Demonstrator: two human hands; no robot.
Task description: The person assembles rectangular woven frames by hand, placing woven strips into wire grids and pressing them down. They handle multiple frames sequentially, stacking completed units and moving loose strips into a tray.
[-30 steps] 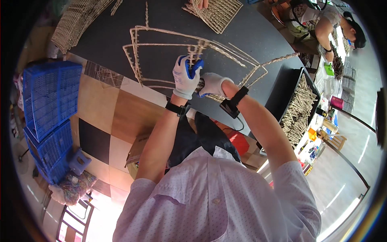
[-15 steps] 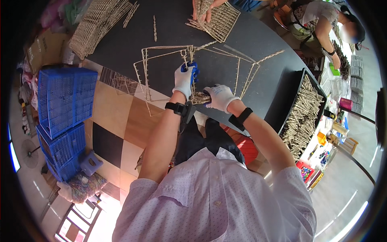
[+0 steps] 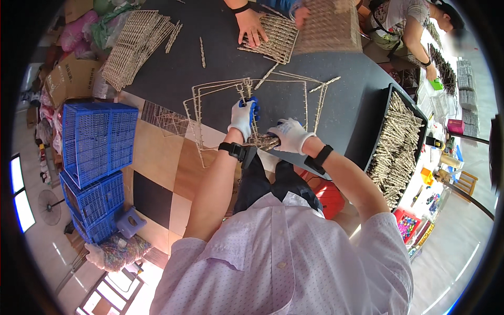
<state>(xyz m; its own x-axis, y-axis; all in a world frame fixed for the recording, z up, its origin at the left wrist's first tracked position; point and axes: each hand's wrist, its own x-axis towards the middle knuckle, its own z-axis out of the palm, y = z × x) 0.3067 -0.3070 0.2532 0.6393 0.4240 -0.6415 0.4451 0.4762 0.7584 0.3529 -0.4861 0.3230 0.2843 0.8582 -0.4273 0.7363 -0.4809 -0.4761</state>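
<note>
My left hand [image 3: 243,116], in a white glove with blue palm and fingers, is closed around the middle uprights of a beige wire frame [image 3: 220,83] with small prongs along its sides. The frame stretches over the near table edge on both sides of that hand. Just to the right, my right hand [image 3: 290,135], gloved alike, is closed on a small bundle of twisted rope sticks [image 3: 270,143] low against the frame. Its fingertips are partly hidden.
A co-worker's hand [image 3: 251,27] presses on a woven panel [image 3: 278,44] across the dark table [image 3: 346,105]. Stacked woven panels [image 3: 134,44] lie far left. A black tray [image 3: 389,97] of twisted sticks sits right. Blue crates [image 3: 100,142] stand left.
The view has shifted slightly. Across the table, the co-worker's hand now lies flat on a panel while another panel, blurred, moves off to the right. My hands keep their holds.
</note>
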